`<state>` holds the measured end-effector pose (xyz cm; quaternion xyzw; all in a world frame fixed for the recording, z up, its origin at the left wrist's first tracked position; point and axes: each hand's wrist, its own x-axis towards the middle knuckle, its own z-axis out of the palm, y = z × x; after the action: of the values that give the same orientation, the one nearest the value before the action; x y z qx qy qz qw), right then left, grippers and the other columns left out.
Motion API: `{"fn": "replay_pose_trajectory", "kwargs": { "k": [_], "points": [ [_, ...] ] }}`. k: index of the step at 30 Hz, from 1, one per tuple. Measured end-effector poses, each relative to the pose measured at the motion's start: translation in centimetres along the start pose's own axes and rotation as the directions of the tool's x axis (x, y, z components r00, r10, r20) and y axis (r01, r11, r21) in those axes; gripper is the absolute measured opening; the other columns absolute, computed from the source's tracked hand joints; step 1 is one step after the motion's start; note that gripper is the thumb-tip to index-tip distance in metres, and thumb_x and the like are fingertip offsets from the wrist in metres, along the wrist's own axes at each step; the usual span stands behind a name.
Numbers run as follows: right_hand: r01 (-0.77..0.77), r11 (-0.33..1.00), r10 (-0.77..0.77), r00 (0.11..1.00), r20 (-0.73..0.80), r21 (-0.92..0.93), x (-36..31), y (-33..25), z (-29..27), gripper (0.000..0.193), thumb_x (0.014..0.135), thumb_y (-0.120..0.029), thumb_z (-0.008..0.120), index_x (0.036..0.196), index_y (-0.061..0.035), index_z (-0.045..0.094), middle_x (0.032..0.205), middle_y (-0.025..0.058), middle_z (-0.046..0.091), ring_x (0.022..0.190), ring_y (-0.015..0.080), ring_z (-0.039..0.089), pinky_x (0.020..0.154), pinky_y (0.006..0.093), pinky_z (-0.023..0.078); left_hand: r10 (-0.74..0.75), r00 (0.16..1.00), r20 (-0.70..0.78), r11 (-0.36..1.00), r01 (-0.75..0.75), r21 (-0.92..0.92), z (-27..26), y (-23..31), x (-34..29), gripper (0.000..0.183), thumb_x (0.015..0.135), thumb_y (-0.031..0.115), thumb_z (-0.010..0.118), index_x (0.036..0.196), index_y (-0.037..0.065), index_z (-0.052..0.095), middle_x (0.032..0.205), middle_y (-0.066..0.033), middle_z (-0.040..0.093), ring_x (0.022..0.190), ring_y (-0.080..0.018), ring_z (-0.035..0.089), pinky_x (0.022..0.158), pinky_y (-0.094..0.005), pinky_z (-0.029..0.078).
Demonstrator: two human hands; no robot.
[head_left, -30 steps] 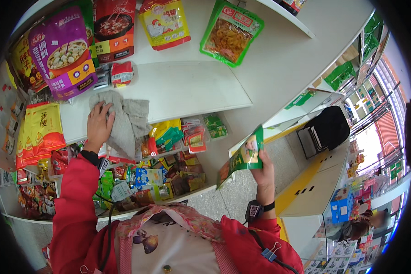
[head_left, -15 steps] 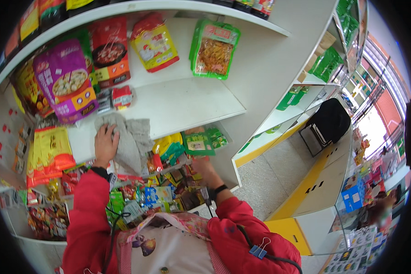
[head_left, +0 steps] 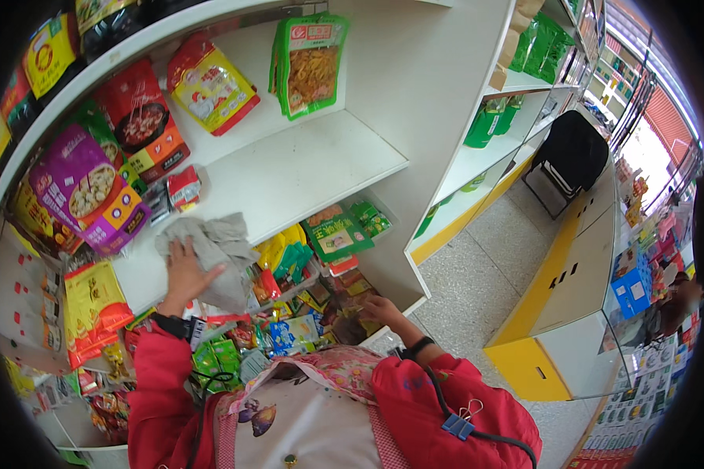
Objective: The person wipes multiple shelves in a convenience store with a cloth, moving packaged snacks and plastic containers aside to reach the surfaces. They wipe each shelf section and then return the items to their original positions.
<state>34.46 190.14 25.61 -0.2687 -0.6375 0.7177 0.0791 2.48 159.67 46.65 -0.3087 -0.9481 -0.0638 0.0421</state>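
Note:
On the white shelf lies a crumpled grey cloth. My left hand presses on it, fingers flat and thumb spread to the side. My right hand is lower down, by the dark brown packets at the right end of the bottom compartment. Its fingers are partly bent, and I see nothing held in them. Beside the cloth stand a purple pouch and a small red-and-white packet. A yellow-and-red bag hangs over the shelf's edge to the left.
Red, yellow and green food pouches, including a green-edged pack, stand at the back. Below the shelf edge, bins hold yellow-green packets, a green flat pack and blue packets. To the right are a black chair and a white-and-yellow counter.
My left thumb has spread outward, the hand still on the cloth. My right hand has moved from beside the green flat pack down and right to the brown packets. The view has shifted.

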Motion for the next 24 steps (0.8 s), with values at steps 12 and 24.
{"fn": "replay_pose_trajectory", "kwargs": {
  "k": [12,24],
  "points": [
    [-0.308,0.951,0.290,0.885,-0.364,0.008,-7.7,8.6,-9.8,0.027,0.090,-0.024,0.056,0.097,0.0017,0.061,0.077,0.0104,0.068,0.064,0.0140,0.061,0.057,0.0261,0.048,0.278,0.958,0.066,0.958,-0.272,-0.087,2.3,22.1,11.7,0.116,0.066,0.076,0.057,0.138,-0.009,0.023,0.141,-0.0378,0.018,0.134,-0.0492,0.016,0.106,-0.0582,0.018],
    [-0.430,0.858,0.505,0.605,-0.616,0.281,-20.7,14.3,-16.5,0.026,0.090,-0.017,0.052,0.106,0.0027,0.054,0.083,0.0156,0.068,0.064,0.0173,0.064,0.053,0.0265,0.049,0.476,0.874,0.100,0.875,-0.458,-0.156,4.5,37.4,21.3,0.121,0.063,0.077,0.057,0.138,-0.011,0.022,0.140,-0.0395,0.018,0.133,-0.0509,0.015,0.105,-0.0607,0.015]
  ]
}}
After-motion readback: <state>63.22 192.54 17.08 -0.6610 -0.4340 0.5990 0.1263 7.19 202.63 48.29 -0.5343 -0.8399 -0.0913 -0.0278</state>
